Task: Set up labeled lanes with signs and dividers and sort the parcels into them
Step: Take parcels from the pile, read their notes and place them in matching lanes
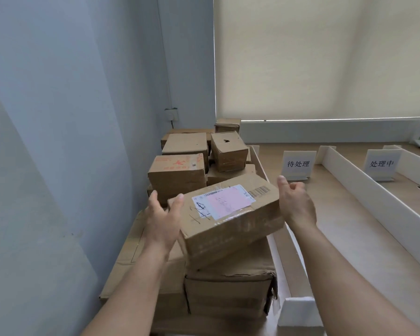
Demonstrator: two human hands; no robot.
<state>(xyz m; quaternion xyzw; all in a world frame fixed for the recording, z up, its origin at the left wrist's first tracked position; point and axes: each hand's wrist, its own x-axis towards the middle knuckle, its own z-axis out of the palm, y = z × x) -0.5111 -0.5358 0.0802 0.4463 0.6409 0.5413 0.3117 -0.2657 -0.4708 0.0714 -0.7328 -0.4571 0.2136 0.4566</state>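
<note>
A brown cardboard parcel point(228, 229) with a white and pink shipping label lies tilted on top of the pile at the table's left. My left hand point(161, 221) grips its left end, thumb on the top face. My right hand point(297, 204) is at the right end with the palm against it, thumb raised and fingers loosely curled away from the box. Two white standing signs with Chinese text, the nearer sign point(298, 163) and the farther right sign point(381, 163), mark lanes. White foam dividers, a left divider point(286, 251) and a middle divider point(374, 190), separate those lanes.
Several more cardboard boxes point(187, 146) are stacked against the blue wall behind the parcel, and a large crumpled box point(228, 294) sits under it. The wooden table point(349, 238) shows between the dividers. A third divider point(412, 166) and a window blind are at the right.
</note>
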